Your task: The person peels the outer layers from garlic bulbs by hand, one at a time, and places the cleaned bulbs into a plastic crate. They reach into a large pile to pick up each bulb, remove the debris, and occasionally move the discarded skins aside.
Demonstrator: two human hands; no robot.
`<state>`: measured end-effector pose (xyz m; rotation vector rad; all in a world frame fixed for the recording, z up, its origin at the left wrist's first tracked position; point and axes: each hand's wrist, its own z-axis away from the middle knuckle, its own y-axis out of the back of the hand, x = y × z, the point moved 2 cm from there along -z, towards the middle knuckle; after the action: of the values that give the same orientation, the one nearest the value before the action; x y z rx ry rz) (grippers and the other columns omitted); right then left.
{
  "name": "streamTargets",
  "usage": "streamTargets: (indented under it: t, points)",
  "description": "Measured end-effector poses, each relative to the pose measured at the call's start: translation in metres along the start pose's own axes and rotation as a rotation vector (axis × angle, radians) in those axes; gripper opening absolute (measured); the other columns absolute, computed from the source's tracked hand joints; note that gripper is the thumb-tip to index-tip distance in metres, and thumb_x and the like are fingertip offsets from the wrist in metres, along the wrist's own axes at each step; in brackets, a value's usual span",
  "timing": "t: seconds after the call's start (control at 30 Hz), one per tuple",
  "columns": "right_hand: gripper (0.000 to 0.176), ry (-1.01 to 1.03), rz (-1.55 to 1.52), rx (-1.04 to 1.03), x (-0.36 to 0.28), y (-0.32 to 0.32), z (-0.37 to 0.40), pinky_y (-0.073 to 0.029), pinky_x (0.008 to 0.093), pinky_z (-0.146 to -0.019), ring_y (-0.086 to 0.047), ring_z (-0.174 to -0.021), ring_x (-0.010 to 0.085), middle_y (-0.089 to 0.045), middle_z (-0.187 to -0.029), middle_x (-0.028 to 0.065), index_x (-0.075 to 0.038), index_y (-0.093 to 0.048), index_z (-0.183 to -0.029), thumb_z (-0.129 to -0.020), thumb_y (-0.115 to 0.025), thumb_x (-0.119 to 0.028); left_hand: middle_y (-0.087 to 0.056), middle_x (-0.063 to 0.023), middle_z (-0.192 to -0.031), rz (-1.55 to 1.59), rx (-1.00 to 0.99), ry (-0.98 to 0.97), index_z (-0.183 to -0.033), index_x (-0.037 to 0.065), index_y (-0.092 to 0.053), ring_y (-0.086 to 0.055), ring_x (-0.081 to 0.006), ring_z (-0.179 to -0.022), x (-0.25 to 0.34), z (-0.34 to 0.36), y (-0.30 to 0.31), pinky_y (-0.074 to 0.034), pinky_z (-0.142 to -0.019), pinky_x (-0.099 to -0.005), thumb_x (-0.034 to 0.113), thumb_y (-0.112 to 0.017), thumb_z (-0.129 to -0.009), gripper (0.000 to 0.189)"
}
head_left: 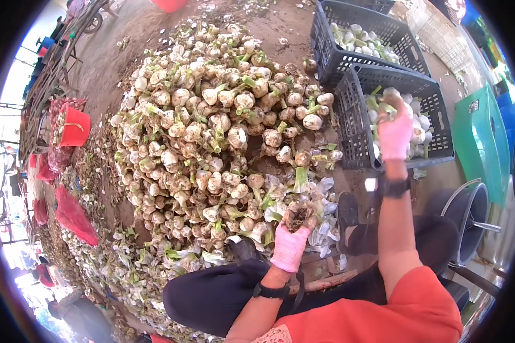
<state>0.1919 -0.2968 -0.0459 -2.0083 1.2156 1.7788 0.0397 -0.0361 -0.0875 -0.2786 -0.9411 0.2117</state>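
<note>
My right hand (395,134), at 2 o'clock, has its fingers clamped on a trimmed bulb (385,106) over the near crate (355,123). My left hand (290,246), at 12 o'clock, grips a rooty bulb (298,216). The near crate and the far crate (326,51) are part-filled. Judgement: most of the work is left, as the pile (212,131) at 11 o'clock is large.

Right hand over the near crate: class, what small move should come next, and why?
Probably open the right hand and drop its garlic bulb into the black crate: it hovers above white bulbs there, and the left hand holds a rooty clump.
</note>
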Motion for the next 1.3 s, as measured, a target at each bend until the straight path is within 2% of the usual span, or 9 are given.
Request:
streamTargets:
  t: [0.03, 0.07, 0.3, 0.5, 0.7, 0.87, 1.0, 1.07, 1.3]
  points:
    - [0.026, -0.214, -0.566, -0.054, -0.009, -0.016, 0.019, -0.048, 0.0361, -0.085, -0.062, -0.090, 0.0232, -0.065, -0.096, 0.0103, -0.010, -0.062, -0.103, -0.079, -0.059, -0.001, -0.064, -0.0056, -0.106, -0.001, 0.006, 0.007, -0.114, -0.002, -0.056, -0.059, -0.0117, -0.095, 0.000, -0.001, 0.001, -0.046, -0.086, -0.0261, -0.001, -0.063, -0.081, 0.034]
    - [0.024, 0.285, 0.227, -0.173, -0.012, -0.026, 0.042, -0.050, 0.0334, -0.082, -0.061, -0.092, 0.0196, -0.064, -0.096, 0.0086, -0.011, -0.063, -0.098, -0.077, -0.060, 0.000, -0.064, -0.0058, -0.106, -0.001, 0.000, 0.042, -0.114, -0.002, -0.056, -0.059, -0.0118, -0.095, 0.000, -0.001, 0.002, -0.046, -0.086, -0.0260, -0.001, -0.062, -0.081, 0.034]
    - [0.038, 0.122, 0.713, -0.618, 0.125, -0.112, 0.125, -0.047, 0.0360, -0.088, -0.058, -0.099, 0.0326, -0.060, -0.107, 0.0166, -0.007, -0.061, -0.107, -0.070, -0.068, -0.007, -0.063, -0.0075, -0.107, -0.067, 0.067, 0.052, -0.116, -0.004, -0.052, -0.059, -0.0125, -0.095, -0.006, -0.002, 0.015, -0.047, -0.086, -0.0256, -0.007, -0.060, -0.079, 0.038]
    - [0.022, 0.110, 0.166, -0.866, 0.054, -0.095, 0.111, -0.048, 0.0351, -0.078, -0.061, -0.084, 0.0319, -0.063, -0.088, 0.0169, -0.001, -0.065, -0.088, -0.067, -0.062, 0.000, -0.062, -0.0055, -0.107, -0.098, 0.226, -0.154, -0.117, 0.000, -0.052, -0.059, -0.0114, -0.093, -0.001, -0.012, 0.025, -0.049, -0.081, -0.0250, -0.003, -0.066, -0.078, 0.042]
    - [0.041, 0.054, -0.294, -1.296, -0.061, -0.055, 0.107, -0.048, 0.0267, -0.078, -0.059, -0.089, 0.0112, -0.064, -0.100, 0.0055, 0.000, -0.057, -0.113, -0.072, -0.061, 0.000, -0.053, -0.0091, -0.126, 0.168, -0.038, -0.329, -0.133, 0.003, -0.036, -0.053, -0.0213, -0.113, 0.021, -0.010, 0.027, -0.036, -0.106, -0.0351, 0.016, -0.044, -0.096, 0.040]
    - [0.073, -0.127, -0.653, -1.170, -0.079, -0.023, 0.132, -0.043, 0.0301, -0.094, -0.053, -0.108, 0.0174, -0.057, -0.118, 0.0103, 0.002, -0.035, -0.135, -0.084, -0.065, -0.040, -0.051, -0.0104, -0.129, 0.409, -0.170, -0.418, -0.130, 0.005, -0.041, -0.049, -0.0240, -0.119, 0.039, 0.011, 0.014, -0.038, -0.104, -0.0401, 0.032, -0.037, -0.099, 0.042]
    - [0.054, -0.256, -0.797, -1.038, -0.109, -0.008, 0.170, -0.046, 0.0308, -0.091, -0.057, -0.104, 0.0163, -0.059, -0.113, 0.0102, 0.001, -0.046, -0.126, -0.085, -0.066, -0.028, -0.048, -0.0108, -0.130, 0.421, -0.135, -0.508, -0.129, 0.008, -0.044, -0.046, -0.0258, -0.121, 0.035, 0.022, 0.002, -0.043, -0.098, -0.0365, 0.036, -0.044, -0.096, 0.043]
    - [0.042, -0.386, -0.943, -0.885, -0.109, -0.007, 0.182, -0.049, 0.0295, -0.087, -0.060, -0.098, 0.0156, -0.062, -0.107, 0.0089, 0.001, -0.051, -0.120, -0.087, -0.064, -0.021, -0.048, -0.0103, -0.124, -0.587, 0.320, -1.080, -0.123, 0.006, -0.046, -0.052, -0.0215, -0.112, 0.051, 0.044, -0.002, -0.044, -0.095, -0.0341, -0.007, -0.069, -0.073, 0.056]
    - [0.032, -0.387, -0.916, -0.863, -0.101, 0.004, 0.199, -0.050, 0.0284, -0.085, -0.060, -0.098, 0.0149, -0.062, -0.110, 0.0082, 0.001, -0.052, -0.120, -0.092, -0.056, -0.014, -0.051, -0.0124, -0.126, 0.631, -0.258, -0.384, -0.129, 0.003, -0.042, -0.051, -0.0223, -0.114, 0.045, 0.050, 0.001, -0.047, -0.095, -0.0373, 0.008, -0.058, -0.088, 0.044]
